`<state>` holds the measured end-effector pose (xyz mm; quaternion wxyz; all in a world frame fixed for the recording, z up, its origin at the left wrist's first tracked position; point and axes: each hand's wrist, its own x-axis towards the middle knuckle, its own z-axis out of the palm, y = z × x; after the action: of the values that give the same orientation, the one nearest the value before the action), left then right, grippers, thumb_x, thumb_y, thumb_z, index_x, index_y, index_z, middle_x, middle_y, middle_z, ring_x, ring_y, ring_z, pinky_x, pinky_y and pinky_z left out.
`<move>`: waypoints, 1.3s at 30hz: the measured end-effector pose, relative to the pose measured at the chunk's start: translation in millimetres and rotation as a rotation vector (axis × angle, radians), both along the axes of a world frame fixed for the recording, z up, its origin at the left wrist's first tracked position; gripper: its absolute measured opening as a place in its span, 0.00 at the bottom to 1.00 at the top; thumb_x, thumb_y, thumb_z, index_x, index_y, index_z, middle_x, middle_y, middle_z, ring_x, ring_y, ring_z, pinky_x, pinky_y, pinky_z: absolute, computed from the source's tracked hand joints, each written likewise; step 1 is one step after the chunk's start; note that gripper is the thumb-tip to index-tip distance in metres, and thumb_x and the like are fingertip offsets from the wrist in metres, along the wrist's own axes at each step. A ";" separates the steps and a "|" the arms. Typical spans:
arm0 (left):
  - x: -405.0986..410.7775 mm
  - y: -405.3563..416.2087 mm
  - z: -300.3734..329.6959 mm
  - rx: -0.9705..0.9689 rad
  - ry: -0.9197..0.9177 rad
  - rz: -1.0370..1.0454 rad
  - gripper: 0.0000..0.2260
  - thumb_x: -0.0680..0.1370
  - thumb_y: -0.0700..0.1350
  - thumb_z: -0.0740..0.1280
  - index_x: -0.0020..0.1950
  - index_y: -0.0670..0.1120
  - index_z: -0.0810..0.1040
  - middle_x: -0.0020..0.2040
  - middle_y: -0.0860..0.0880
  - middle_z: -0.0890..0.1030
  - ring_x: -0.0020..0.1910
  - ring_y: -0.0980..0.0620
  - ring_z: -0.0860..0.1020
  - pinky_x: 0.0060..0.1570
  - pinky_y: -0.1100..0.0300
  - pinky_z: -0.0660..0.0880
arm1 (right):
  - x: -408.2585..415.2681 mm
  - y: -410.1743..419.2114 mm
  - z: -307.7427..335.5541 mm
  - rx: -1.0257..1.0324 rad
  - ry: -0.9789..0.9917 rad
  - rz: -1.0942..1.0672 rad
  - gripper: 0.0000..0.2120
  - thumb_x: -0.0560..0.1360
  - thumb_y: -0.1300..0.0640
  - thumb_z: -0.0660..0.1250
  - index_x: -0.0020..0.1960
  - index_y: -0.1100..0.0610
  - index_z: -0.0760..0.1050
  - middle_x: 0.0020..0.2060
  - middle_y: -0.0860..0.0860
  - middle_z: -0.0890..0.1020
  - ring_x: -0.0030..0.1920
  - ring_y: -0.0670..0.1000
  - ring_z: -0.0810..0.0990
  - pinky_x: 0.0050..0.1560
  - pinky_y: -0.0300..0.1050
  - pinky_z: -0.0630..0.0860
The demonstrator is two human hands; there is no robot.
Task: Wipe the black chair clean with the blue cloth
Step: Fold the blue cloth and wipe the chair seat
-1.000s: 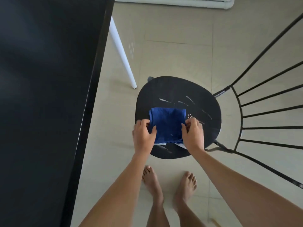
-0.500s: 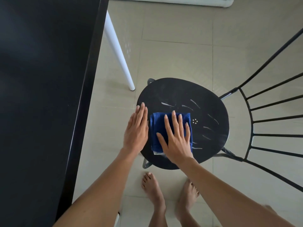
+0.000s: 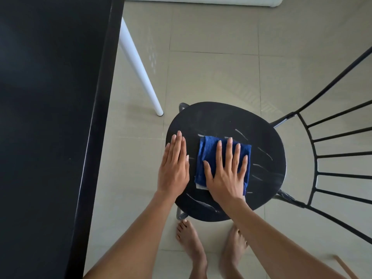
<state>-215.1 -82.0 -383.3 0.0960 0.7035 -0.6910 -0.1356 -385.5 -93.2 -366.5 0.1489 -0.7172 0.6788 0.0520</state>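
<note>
A folded blue cloth lies on the round seat of the black chair. My right hand rests flat on the cloth, fingers spread, pressing it onto the seat. My left hand lies flat with fingers together on the seat's left edge, just beside the cloth and holding nothing. White streaks mark the seat around the cloth. The wire backrest fans out to the right.
A black table fills the left side, its edge close to my left arm. Its white leg stands on the tiled floor just behind the chair. My bare feet are on the floor under the seat's near edge.
Both hands let go of the cloth's sides and flattened. The right hand went on top of the cloth and pushed it slightly toward the seat's middle; the left settled beside it.
</note>
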 end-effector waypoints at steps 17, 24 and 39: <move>18.2 -2.2 -4.0 0.025 0.183 -0.011 0.25 0.87 0.43 0.49 0.85 0.40 0.51 0.86 0.47 0.49 0.85 0.49 0.46 0.83 0.51 0.51 | -6.5 -14.2 3.6 0.024 -0.006 0.143 0.31 0.84 0.42 0.45 0.84 0.48 0.42 0.84 0.52 0.42 0.83 0.61 0.38 0.79 0.69 0.44; 18.0 0.8 -7.2 0.039 0.290 0.029 0.25 0.87 0.39 0.51 0.85 0.40 0.50 0.86 0.48 0.46 0.85 0.51 0.42 0.84 0.51 0.46 | 30.4 -39.2 2.3 0.010 -0.024 0.299 0.32 0.82 0.47 0.48 0.85 0.52 0.48 0.84 0.56 0.45 0.82 0.67 0.42 0.76 0.75 0.46; 18.6 0.6 -6.9 -0.005 0.029 0.031 0.25 0.87 0.43 0.50 0.84 0.39 0.53 0.86 0.45 0.50 0.85 0.47 0.48 0.83 0.50 0.51 | 31.3 -54.4 2.0 -0.002 -0.020 0.263 0.32 0.82 0.45 0.47 0.85 0.50 0.46 0.84 0.54 0.44 0.82 0.66 0.41 0.78 0.72 0.44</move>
<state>-196.5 -81.4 -390.2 0.1100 0.7117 -0.6790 -0.1425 -354.2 -147.6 -364.5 0.1472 -0.8006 0.5775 0.0632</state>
